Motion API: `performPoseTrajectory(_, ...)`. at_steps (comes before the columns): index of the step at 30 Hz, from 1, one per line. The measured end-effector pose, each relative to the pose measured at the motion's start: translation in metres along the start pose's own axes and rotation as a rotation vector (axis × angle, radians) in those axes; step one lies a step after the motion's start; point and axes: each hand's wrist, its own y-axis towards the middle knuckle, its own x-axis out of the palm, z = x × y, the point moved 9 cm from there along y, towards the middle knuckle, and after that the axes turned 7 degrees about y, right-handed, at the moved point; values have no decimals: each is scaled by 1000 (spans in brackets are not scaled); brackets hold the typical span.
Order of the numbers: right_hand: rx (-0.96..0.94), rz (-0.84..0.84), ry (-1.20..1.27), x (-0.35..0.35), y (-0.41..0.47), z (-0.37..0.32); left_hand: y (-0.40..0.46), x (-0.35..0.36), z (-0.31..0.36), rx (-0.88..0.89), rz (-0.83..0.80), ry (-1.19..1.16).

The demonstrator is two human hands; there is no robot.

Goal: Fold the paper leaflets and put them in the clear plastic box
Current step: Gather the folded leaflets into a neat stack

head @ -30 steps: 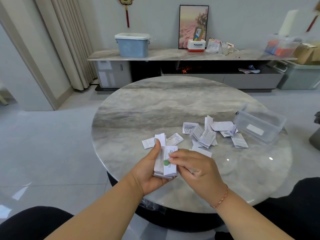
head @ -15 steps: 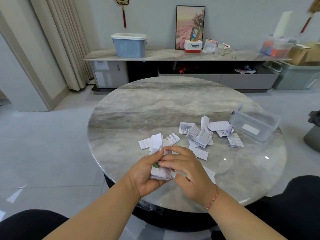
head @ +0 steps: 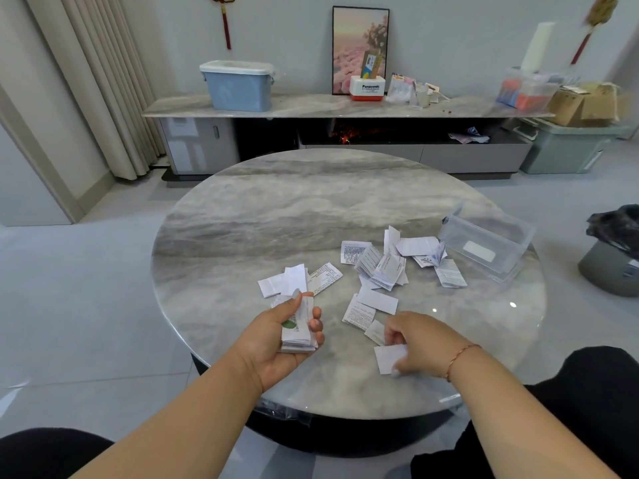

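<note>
My left hand (head: 276,337) grips a stack of folded leaflets (head: 297,330) just above the near part of the round marble table (head: 262,216). My right hand (head: 425,344) is at the near right of the table, fingers curled on a small white folded leaflet (head: 389,357) that lies on the table. Several more leaflets lie loose: a small group (head: 294,280) above my left hand, a pile (head: 383,267) in the middle, two (head: 370,305) near my right hand. The clear plastic box (head: 484,243) stands open at the table's right edge.
A low marble sideboard (head: 311,107) with a blue bin (head: 238,84), a framed picture and boxes runs along the back wall. A grey bin with a black bag (head: 612,257) stands on the floor to the right. The far half of the table holds no paper.
My right hand has left the stack in my left hand and moved right and down onto a white leaflet on the table. My left hand keeps hold of the stack.
</note>
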Motion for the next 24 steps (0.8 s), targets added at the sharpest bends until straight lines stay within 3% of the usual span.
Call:
performPoseTrajectory(2, 10, 12, -10, -3, -1, 3, 0, 0, -2, -6, 10, 9)
performPoseTrajectory(4, -1, 89, 135, -14, -5, 1, 1, 0, -3, -5, 28, 21)
performPoseTrajectory(9, -4, 211, 996, -34, -19, -20, 0, 3, -4, 38, 47, 64)
performPoseTrajectory(12, -42, 258, 1250, -33, -22, -43, -2, 6, -7, 44, 38, 83)
performPoseTrajectory(16, -39, 377, 1158, -32, -18, -46, -2, 9, -8, 56, -1, 107)
performPoseTrajectory(19, -68, 453, 747, -36, -16, -45, -3, 4, -7, 60, 33, 112)
performPoseTrajectory(21, -127, 295, 483, -19, -10, -57, -3, -3, -5, 67, 84, 94)
performPoseTrajectory(23, -160, 172, 513, -2, -6, -61, -1, -12, -5, 67, 143, 82)
performPoseTrajectory(24, -138, 193, 596, -4, -5, -57, -1, -17, -5, 62, 173, 82)
